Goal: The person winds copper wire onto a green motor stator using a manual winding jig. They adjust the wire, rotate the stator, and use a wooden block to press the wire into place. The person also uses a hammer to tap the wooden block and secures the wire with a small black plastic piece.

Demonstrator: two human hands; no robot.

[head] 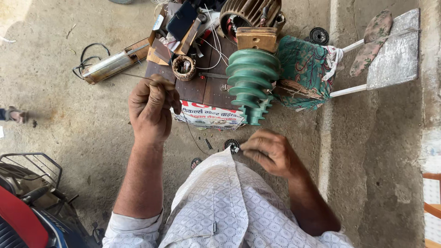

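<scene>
My left hand [151,108] is raised over the near edge of a dark wooden work box [202,87], fingers pinched on a thin wire [138,76] that sticks out to the left. My right hand [271,151] is lower, near my white patterned shirt [225,202], its fingertips closed on a small dark round part [233,145]. A thin strand runs down from the left hand toward the right. On the box sits a small coil-wound stator [183,67] and a green stepped former [251,80].
A metal tube with black cable [110,64] lies on the concrete floor at left. Clutter of cards, wires and a large motor housing [248,14] fills the box's far end. A patterned green cushion seat [305,73] and sandals [374,39] are right; a motorbike part [27,206] at lower left.
</scene>
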